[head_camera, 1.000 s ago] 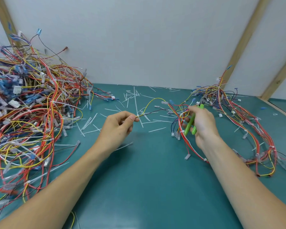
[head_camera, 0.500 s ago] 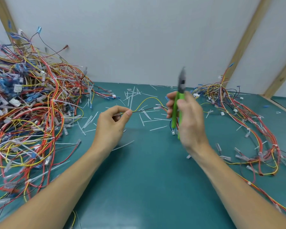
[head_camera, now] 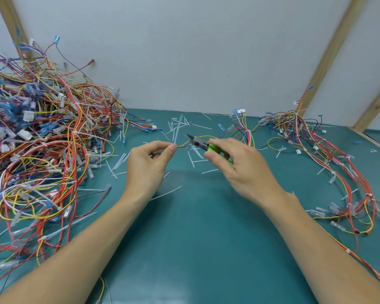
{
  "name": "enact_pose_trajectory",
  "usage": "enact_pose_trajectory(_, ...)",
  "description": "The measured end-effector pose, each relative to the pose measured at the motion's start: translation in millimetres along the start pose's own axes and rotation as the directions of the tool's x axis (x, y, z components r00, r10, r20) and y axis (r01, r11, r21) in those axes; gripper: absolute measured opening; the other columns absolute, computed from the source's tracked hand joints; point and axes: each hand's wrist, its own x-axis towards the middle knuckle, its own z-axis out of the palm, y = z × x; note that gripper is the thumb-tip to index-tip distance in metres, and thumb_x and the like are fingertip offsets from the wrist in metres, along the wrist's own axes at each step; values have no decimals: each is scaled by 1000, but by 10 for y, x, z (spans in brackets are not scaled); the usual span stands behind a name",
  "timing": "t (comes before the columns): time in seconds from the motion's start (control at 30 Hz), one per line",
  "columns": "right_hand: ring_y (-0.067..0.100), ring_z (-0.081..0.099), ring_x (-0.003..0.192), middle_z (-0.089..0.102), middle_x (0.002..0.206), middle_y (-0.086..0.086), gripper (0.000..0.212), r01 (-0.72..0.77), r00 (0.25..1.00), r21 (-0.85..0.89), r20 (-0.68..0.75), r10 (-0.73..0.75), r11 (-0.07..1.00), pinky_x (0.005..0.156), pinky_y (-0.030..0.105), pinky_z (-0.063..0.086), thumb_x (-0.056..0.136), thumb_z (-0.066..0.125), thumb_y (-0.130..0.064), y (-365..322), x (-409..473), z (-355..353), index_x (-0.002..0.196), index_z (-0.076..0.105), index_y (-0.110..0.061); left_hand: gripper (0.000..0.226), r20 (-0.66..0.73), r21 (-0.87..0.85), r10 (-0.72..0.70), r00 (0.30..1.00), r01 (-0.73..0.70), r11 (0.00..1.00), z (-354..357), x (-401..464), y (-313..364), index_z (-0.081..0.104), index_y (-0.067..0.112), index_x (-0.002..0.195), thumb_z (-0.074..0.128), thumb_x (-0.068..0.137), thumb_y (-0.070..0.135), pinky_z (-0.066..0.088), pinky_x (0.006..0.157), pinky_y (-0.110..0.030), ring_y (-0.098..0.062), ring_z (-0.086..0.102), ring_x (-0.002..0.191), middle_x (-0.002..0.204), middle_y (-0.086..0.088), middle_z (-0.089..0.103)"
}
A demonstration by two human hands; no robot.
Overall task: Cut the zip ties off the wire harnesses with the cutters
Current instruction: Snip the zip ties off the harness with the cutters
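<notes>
Hands working a wire at the worktop's middle

The left hand (head_camera: 148, 163) is pinching a thin wire (head_camera: 183, 146); the right hand (head_camera: 239, 166) is gripping green-handled cutters (head_camera: 201, 144), their tip lying against it. Cut zip ties (head_camera: 180, 126) are littering the teal worktop (head_camera: 198, 238), harness piles (head_camera: 42, 145) flanking both sides.

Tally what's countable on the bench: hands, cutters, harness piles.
Hands: 2, left hand pinching the wires, right hand gripping the cutters
Cutters: 1, green-handled
Harness piles: 2, big left pile, smaller right pile
Total: 5
Cut zip-tie scraps: too many to count.
</notes>
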Motion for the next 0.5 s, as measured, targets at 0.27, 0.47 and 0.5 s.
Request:
enact_pose_trajectory(0.27, 2, 60, 83, 72, 95, -26, 36, -35, 997, -36, -63, 33, 999, 78, 37, 54, 81, 72, -67, 156, 1, -60, 104, 73, -39, 13, 138, 57, -21, 990, 13, 998, 54, -63, -4, 77, 27, 78, 74, 91, 28, 33, 51, -7, 2, 45, 50, 52, 20, 56)
enact_pose_trajectory(0.47, 4, 64, 107, 71, 106, -26, 34, -31, 998, -55, -49, 29, 998, 88, 39, 53, 81, 79, -58, 175, 7, -41, 109, 73, -41, 14, 116, 61, -25, 993, 18, 998, 67, -66, 28, 74, 25, 77, 75, 90, 26, 33, 50, -6, 3, 45, 48, 49, 23, 55)
enact_pose_trajectory(0.5, 4, 63, 111, 71, 106, -27, 34, -39, 998, -58, -49, 36, 998, 87, 38, 53, 82, 78, -59, 178, 7, -41, 110, 73, -42, 12, 110, 61, -18, 994, 12, 998, 70, -69, 35, 73, 23, 78, 75, 91, 24, 33, 49, -6, 4, 46, 47, 48, 23, 54)
